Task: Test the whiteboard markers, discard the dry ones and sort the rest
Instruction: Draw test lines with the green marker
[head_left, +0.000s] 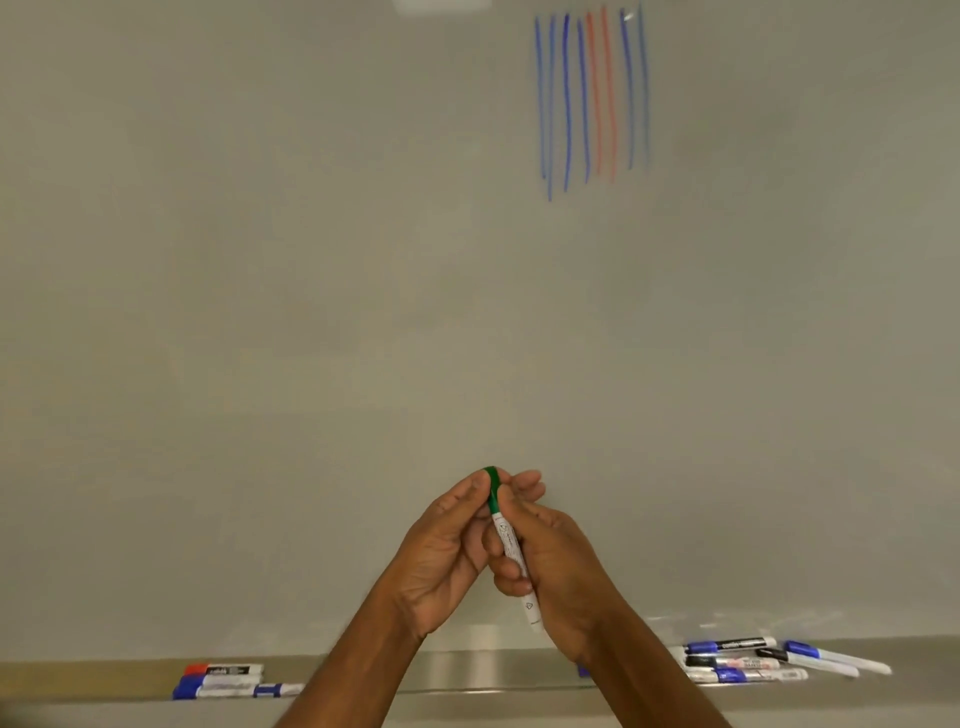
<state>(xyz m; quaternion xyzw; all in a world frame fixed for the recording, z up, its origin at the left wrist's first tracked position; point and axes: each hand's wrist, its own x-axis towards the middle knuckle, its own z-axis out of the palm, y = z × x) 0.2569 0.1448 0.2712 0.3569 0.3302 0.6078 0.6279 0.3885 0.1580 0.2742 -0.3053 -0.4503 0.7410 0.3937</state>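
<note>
A thin white marker with a green cap (511, 545) stands nearly upright in front of the whiteboard (311, 260). My right hand (550, 561) grips its white barrel. My left hand (447, 551) pinches the green cap at the top. The cap sits on the marker. Several blue and two red test strokes (592, 98) run down the board at the upper right.
The board's metal tray (467, 670) runs along the bottom. At its left lie a red-capped marker (223, 669) and two blue ones (228, 688). At the right lies a loose pile of several blue and black markers (748, 661).
</note>
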